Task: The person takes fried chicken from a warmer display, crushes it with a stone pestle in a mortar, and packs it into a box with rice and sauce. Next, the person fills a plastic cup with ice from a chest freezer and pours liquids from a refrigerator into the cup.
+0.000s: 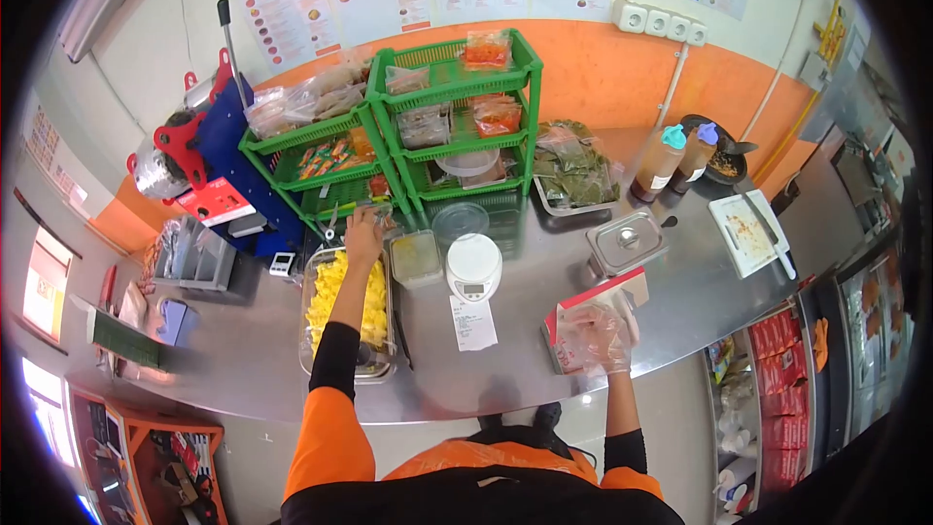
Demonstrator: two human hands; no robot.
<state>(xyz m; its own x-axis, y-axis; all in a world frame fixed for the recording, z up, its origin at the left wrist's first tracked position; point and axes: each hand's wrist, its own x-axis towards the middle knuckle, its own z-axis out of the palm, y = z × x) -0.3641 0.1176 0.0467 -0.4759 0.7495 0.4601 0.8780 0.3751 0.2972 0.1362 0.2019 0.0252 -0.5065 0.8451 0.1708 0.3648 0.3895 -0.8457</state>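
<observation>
Plastic-gloved right hand [601, 335] touches the red-white box [567, 354] — left hand [363, 237] (near green racks [474, 146]) — both grips unclear.

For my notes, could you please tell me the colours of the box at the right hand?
The box is red and white; head view.

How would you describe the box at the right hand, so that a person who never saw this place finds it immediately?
Start from the metal counter and find the white scale. To its right, near the front edge, is the right hand in a clear glove, at the box. Its red-and-white colouring sets it apart from the silver lidded container just beyond.
</observation>
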